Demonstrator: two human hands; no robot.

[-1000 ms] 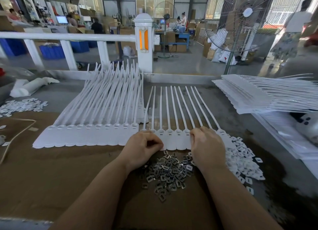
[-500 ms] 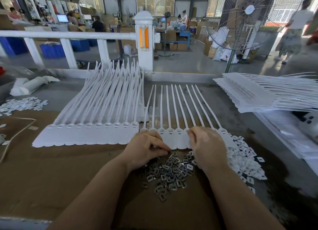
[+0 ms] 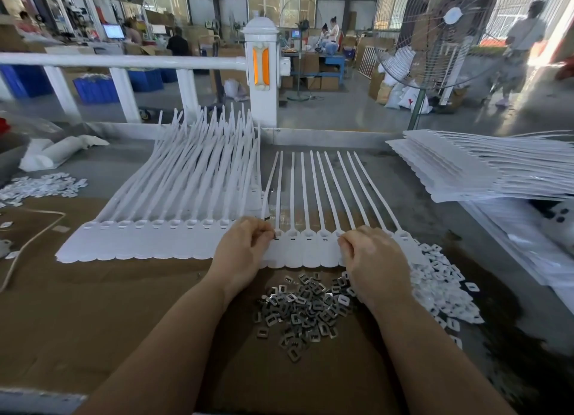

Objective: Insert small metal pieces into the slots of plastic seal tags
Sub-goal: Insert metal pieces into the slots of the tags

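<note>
Head view: a person's two bare hands worked at a strip of white plastic seal tags (image 3: 313,247) lying flat on the surface, straps pointing toward the far edge.
Left hand (image 3: 242,253): at the strip's left end, fingers (image 3: 267,233) curled and pinched at a tag head; a metal piece was probably held there, but it was too small to make out.
Right hand (image 3: 372,259): over the heads toward the strip's right end, fingers bent down onto the tags; whether they gripped anything could not be told.
Metal pieces (image 3: 304,306): a loose grey pile on the brown cardboard (image 3: 93,306), just nearer the person than the strip, between the two wrists.
Plastic caps (image 3: 441,287): a white heap touching the strip's right end.
Worked stack (image 3: 149,240): layered tag strips at the left of the current one, straps fanned upward.
Waiting stack (image 3: 484,169): flat strips piled by the right edge.
Progress: judged mid-run; dark openings showed in several heads between the hands, so this strip looked largely unfilled, and the right-hand stack appeared untouched.
</note>
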